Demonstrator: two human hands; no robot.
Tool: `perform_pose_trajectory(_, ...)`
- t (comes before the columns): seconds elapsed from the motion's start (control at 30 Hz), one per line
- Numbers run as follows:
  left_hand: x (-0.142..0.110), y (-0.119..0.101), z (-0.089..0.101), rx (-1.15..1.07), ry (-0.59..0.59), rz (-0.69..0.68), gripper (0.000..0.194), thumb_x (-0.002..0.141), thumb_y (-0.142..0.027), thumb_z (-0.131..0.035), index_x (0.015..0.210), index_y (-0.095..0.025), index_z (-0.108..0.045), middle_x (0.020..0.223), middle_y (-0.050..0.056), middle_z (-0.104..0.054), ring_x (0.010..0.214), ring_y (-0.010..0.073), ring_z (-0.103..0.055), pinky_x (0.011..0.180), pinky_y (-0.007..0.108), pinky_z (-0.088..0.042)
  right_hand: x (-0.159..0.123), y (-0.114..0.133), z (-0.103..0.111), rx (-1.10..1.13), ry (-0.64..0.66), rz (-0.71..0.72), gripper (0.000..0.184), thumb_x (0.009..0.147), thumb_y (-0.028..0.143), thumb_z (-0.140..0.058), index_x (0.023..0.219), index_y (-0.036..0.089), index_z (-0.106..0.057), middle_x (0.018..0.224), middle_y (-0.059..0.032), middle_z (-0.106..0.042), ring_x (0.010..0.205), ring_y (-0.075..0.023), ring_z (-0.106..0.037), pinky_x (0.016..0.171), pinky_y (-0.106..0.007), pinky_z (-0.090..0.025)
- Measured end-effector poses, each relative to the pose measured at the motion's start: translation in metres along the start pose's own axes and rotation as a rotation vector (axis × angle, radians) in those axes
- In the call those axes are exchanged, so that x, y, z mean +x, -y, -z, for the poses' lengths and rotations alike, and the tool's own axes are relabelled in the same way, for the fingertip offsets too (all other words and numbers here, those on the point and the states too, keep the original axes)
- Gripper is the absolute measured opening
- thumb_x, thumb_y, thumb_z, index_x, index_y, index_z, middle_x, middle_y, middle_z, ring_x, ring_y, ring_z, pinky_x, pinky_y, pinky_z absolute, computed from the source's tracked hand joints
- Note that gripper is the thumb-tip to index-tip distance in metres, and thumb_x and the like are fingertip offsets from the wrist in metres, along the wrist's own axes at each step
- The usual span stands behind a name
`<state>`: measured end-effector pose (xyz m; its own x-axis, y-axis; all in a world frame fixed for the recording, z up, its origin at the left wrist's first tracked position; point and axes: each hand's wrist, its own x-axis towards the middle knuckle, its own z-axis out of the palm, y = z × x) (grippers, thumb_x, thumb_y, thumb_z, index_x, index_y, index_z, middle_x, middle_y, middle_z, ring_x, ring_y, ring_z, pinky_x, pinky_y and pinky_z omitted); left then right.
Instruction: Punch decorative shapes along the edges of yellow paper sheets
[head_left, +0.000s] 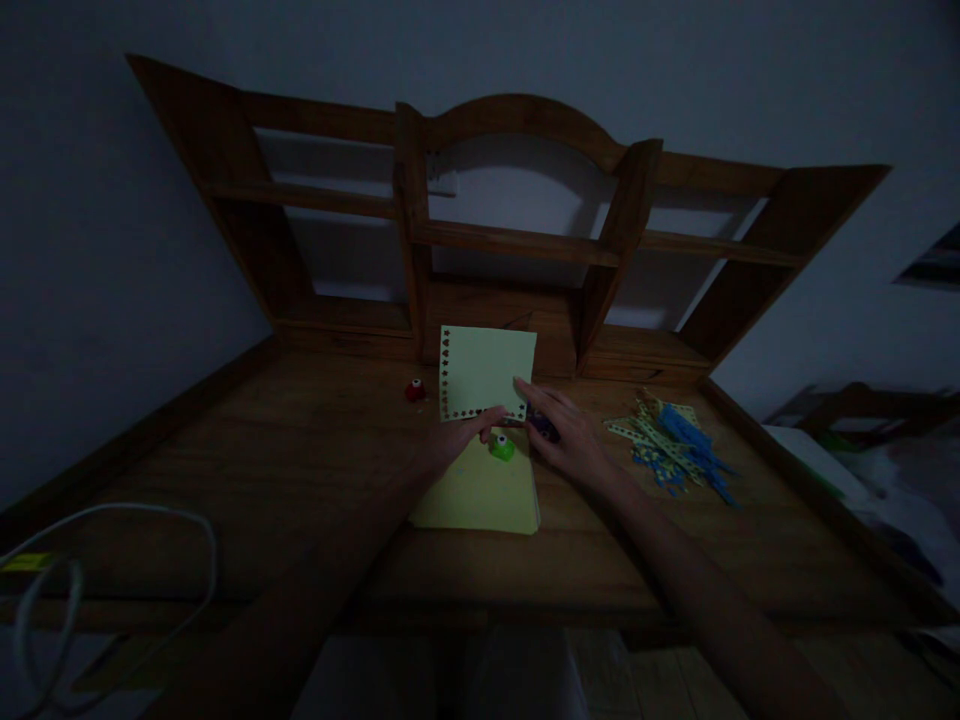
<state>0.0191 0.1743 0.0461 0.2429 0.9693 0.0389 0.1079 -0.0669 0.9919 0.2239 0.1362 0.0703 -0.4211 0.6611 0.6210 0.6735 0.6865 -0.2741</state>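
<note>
A pale yellow-green sheet of paper [489,368] is held up off the desk, with star- and heart-shaped holes along its left and bottom edges. My left hand [474,425] is closed on the sheet's bottom edge near the middle. At the lower right corner, my right hand [574,435] is wrapped round a dark paper punch [541,422], its thumb side below and a finger resting on the sheet's right edge. Just under my hands, a small green punch [502,450] with an eye on top sits on a stack of yellow paper [480,500].
A red punch [415,390] stands left of the sheet. To the right lies a pile of punched yellow strips and blue scraps [679,445]. A wooden shelf unit [517,240] rises behind the desk [300,460]. A white cable [150,508] loops at the left front.
</note>
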Motion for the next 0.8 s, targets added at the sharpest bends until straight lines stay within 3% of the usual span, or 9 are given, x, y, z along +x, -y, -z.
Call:
perform_pose_trajectory(0.43,0.007,0.012,-0.002,-0.049,-0.026,-0.083,0.027,0.065,-0.043,-0.072,0.059,-0.02,-0.06,0.056,0.003,-0.059,0.069,0.0212,-0.058,0.064,0.032,-0.044,-0.002,0.0,-0.002,0.001,0.024,-0.005,0.061,0.089,0.019,-0.047,0.145,0.032,-0.026,0.137,-0.0036,-0.05,0.123,-0.0222,-0.048,0.099,-0.046,-0.046)
perform_pose_trajectory(0.63,0.01,0.017,0.0,0.004,-0.027,-0.05,0.028,0.066,-0.042,-0.071,0.057,-0.019,-0.057,0.062,0.002,-0.061,0.063,0.0181,-0.057,0.064,0.031,-0.044,-0.002,-0.001,-0.005,-0.006,0.01,0.005,0.063,0.089,0.016,-0.046,0.146,0.033,-0.025,0.138,-0.0028,-0.049,0.124,-0.0225,-0.047,0.099,-0.047,-0.046)
perform_pose_trajectory(0.8,0.01,0.018,-0.001,-0.05,-0.034,-0.061,0.027,0.066,-0.037,-0.072,0.055,-0.02,-0.055,0.058,0.002,-0.06,0.068,0.0205,-0.059,0.066,0.032,-0.044,-0.001,0.0,-0.003,-0.011,0.024,-0.004,0.062,0.089,0.017,-0.046,0.145,0.033,-0.026,0.137,-0.0031,-0.05,0.122,-0.0223,-0.048,0.099,-0.046,-0.047)
